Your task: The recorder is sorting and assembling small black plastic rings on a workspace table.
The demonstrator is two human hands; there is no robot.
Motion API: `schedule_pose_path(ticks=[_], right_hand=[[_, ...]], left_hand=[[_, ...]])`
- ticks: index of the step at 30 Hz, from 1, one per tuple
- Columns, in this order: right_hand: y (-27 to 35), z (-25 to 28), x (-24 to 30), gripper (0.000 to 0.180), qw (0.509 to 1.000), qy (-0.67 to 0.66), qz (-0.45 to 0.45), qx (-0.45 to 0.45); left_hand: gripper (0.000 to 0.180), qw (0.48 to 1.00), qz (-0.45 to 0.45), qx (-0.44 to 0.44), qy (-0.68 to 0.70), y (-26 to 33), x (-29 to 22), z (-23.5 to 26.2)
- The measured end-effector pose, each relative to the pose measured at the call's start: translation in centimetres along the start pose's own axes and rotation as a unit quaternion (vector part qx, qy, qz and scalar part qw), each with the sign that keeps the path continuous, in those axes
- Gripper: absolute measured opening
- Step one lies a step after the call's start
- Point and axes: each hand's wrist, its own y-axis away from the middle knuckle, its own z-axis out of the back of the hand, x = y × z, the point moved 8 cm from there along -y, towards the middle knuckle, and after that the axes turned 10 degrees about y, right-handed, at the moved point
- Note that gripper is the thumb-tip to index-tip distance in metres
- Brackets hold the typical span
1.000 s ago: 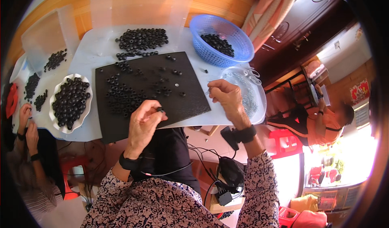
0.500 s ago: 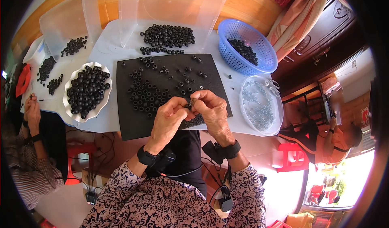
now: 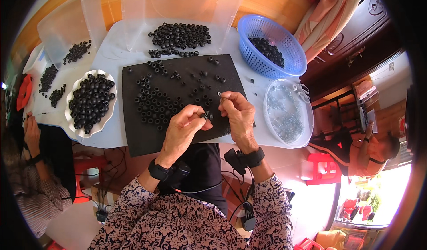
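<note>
My left hand (image 3: 187,124) is closed, pinching a small black bead (image 3: 205,115) with glints on it between thumb and fingertips. To its right, my right hand (image 3: 240,116) is closed too, thumb and forefinger pressed together at the mat's right side. What those fingers hold, if anything, is too small to make out. A small pale ring (image 3: 219,94) shows right by the fingertips. Under both hands lies a black mat (image 3: 133,103), with many hollow black beads (image 3: 155,110) spread over it, most with their holes facing up.
A scalloped white dish (image 3: 114,100) of black beads stands at left. Behind the mat, more beads (image 3: 180,36) lie in a clear tub (image 3: 133,23). At right are a blue basket (image 3: 271,67) and a round clear tray (image 3: 310,132) with tiny clear pieces and scissors (image 3: 302,94). Another person's hand (image 3: 32,132) rests far left.
My hands have come apart: the right one has moved right and slightly up, away from the left. My left hand still pinches the black bead.
</note>
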Motion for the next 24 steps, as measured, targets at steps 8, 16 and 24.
schedule_pose_path(ticks=[8, 16, 24], right_hand=[[2.5, -3.2, 1.7, 0.016, 0.991, 0.022, 0.021, 0.132], [3.4, -3.2, 1.9, 0.017, 0.992, 0.0, 0.07, 0.104], [3.0, -3.0, 0.9, 0.018, 0.994, -0.038, 0.036, 0.093]], left_hand=[[0.017, 1.0, 0.004, -0.002, 0.021, -0.1, 0.4, 0.2], [0.016, 1.0, -0.009, -0.008, 0.008, -0.2, 0.6, 0.3], [0.019, 1.0, -0.002, -0.01, 0.006, 0.1, 0.3, 0.1]])
